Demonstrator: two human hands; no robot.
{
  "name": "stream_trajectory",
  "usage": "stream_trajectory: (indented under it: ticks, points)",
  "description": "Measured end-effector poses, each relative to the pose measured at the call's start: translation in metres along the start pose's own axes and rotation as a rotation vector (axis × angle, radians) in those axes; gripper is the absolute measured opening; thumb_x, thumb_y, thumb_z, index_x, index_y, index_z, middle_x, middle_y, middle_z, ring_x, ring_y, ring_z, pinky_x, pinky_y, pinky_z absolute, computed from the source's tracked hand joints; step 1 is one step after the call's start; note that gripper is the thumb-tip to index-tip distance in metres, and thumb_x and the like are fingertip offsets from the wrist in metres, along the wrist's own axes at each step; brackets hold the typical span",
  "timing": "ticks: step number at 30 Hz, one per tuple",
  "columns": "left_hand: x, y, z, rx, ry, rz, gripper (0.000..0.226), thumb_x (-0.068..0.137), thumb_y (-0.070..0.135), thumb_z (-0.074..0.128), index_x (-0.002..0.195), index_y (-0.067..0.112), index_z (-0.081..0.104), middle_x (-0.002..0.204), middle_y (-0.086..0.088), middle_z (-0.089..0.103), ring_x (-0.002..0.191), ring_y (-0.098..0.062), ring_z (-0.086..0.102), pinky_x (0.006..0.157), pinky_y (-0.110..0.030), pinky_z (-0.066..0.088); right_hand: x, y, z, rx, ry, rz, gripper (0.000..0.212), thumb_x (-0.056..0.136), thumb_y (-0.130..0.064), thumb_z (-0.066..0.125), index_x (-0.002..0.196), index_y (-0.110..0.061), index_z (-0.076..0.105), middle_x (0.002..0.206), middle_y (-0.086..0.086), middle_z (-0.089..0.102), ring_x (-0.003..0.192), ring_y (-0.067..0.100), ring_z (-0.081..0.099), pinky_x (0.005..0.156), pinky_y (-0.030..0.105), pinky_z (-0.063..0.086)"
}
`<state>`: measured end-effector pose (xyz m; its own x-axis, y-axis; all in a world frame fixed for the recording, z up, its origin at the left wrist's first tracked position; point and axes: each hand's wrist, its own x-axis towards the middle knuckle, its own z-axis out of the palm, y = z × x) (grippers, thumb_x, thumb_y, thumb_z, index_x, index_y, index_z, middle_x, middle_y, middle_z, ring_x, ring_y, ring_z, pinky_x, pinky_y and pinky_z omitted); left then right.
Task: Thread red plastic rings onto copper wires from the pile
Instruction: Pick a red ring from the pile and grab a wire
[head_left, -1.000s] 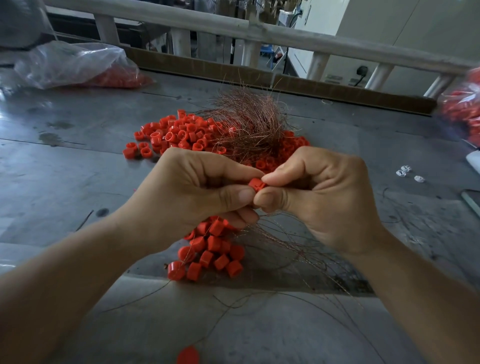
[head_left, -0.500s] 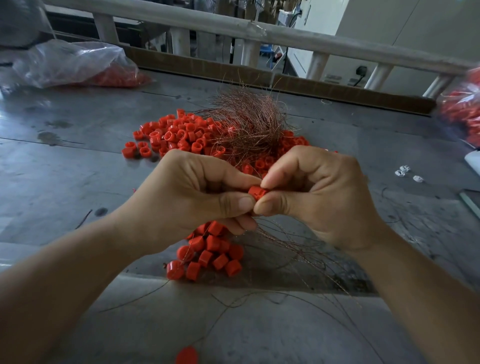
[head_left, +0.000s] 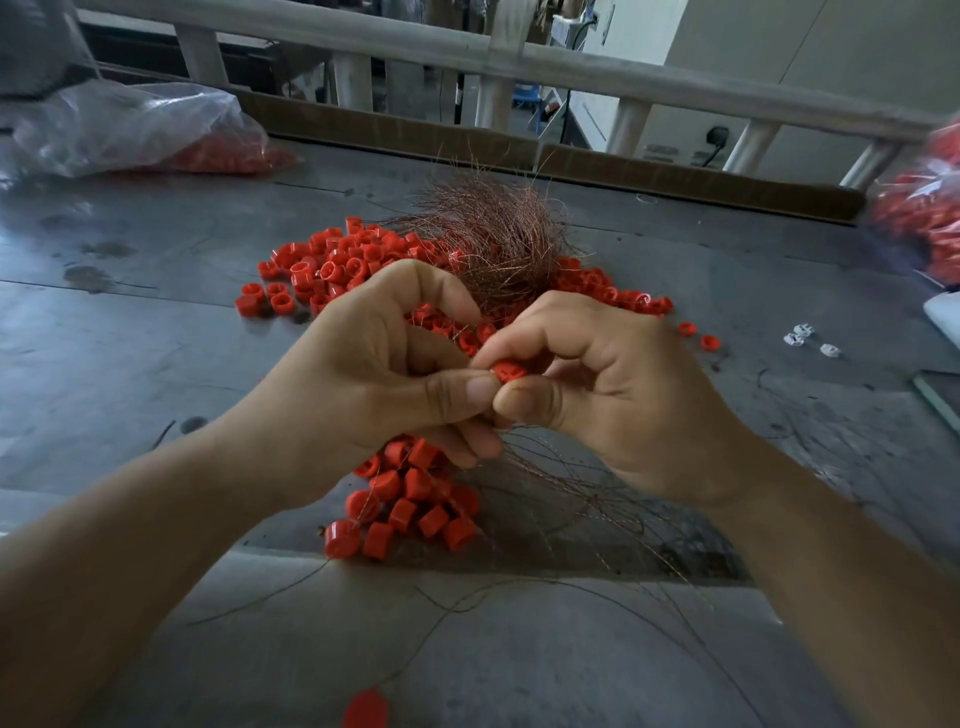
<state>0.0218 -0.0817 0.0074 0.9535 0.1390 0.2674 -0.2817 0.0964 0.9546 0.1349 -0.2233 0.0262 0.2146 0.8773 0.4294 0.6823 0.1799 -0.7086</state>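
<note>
My right hand (head_left: 613, 395) pinches one red plastic ring (head_left: 508, 372) between thumb and forefinger at the middle of the view. My left hand (head_left: 374, 374) meets it thumb to thumb and pinches thin copper wire at the ring. Below the hands hangs a bunch of threaded red rings (head_left: 410, 499) with copper strands (head_left: 566, 483) trailing to the right. Behind the hands lies the loose pile of red rings (head_left: 332, 265), with a tangled bundle of copper wires (head_left: 498, 234) on it.
A grey metal table (head_left: 130, 364) carries everything. A clear bag of red rings (head_left: 145, 135) lies at the back left, another bag (head_left: 924, 208) at the right edge. Small white parts (head_left: 805, 338) sit at the right. A wooden railing (head_left: 467, 52) runs behind.
The ring has turned in my right fingers so its face shows. My left forefinger has lifted away from the ring, and both hands have shifted slightly.
</note>
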Motion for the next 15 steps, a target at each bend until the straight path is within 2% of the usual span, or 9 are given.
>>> stream_trajectory:
  ticks: [2, 4, 7, 9, 12, 15]
  points:
    - [-0.002, 0.003, 0.002, 0.012, -0.03, 0.001, 0.041, 0.063, 0.034, 0.078, 0.098, 0.026, 0.057, 0.069, -0.012, 0.069, 0.059, -0.023, 0.069, 0.052, -0.025, 0.054, -0.001, -0.002, 0.001, -0.012, 0.019, -0.002, 0.015, 0.079, -0.022, 0.06, 0.086, -0.035, 0.056, 0.081, -0.013, 0.055, 0.076, 0.002, 0.057, 0.063, 0.021, 0.05]
    - [-0.005, 0.004, 0.007, 0.123, -0.021, 0.023, 0.054, 0.062, 0.045, 0.079, 0.109, 0.033, 0.055, 0.071, -0.015, 0.068, 0.059, -0.026, 0.067, 0.055, -0.031, 0.055, -0.001, -0.004, 0.004, -0.063, 0.034, -0.003, 0.013, 0.079, -0.021, 0.06, 0.083, -0.033, 0.056, 0.08, -0.013, 0.055, 0.075, 0.001, 0.056, 0.063, 0.015, 0.046]
    - [-0.006, 0.0, 0.013, 0.404, 0.055, 0.07, 0.063, 0.059, 0.062, 0.073, 0.115, 0.049, 0.048, 0.067, -0.019, 0.063, 0.06, -0.042, 0.061, 0.054, -0.054, 0.054, -0.002, -0.002, 0.009, -0.104, 0.025, 0.013, 0.008, 0.079, -0.016, 0.06, 0.084, -0.015, 0.066, 0.08, -0.014, 0.056, 0.078, 0.0, 0.055, 0.069, 0.011, 0.043]
    - [-0.007, -0.002, 0.014, 0.419, 0.068, 0.079, 0.063, 0.062, 0.063, 0.07, 0.118, 0.052, 0.045, 0.066, -0.025, 0.059, 0.06, -0.049, 0.056, 0.051, -0.061, 0.048, -0.003, -0.002, 0.012, -0.096, 0.022, 0.024, 0.011, 0.078, -0.012, 0.061, 0.083, -0.007, 0.068, 0.078, -0.011, 0.057, 0.076, 0.0, 0.055, 0.069, 0.012, 0.044]
    - [-0.011, -0.001, 0.014, 0.37, 0.066, 0.105, 0.064, 0.068, 0.055, 0.07, 0.125, 0.048, 0.044, 0.067, -0.028, 0.056, 0.059, -0.049, 0.055, 0.05, -0.06, 0.048, -0.004, -0.004, 0.014, -0.062, 0.046, 0.003, 0.008, 0.077, -0.008, 0.061, 0.08, -0.005, 0.068, 0.075, -0.012, 0.055, 0.071, -0.003, 0.053, 0.067, 0.01, 0.04]
    - [-0.012, 0.0, 0.016, 0.348, 0.058, 0.131, 0.062, 0.07, 0.052, 0.07, 0.126, 0.046, 0.045, 0.066, -0.025, 0.058, 0.058, -0.041, 0.06, 0.053, -0.048, 0.055, -0.006, -0.005, 0.017, -0.035, 0.085, -0.009, 0.008, 0.076, -0.007, 0.062, 0.078, -0.005, 0.069, 0.073, -0.011, 0.055, 0.069, -0.002, 0.053, 0.066, 0.01, 0.039]
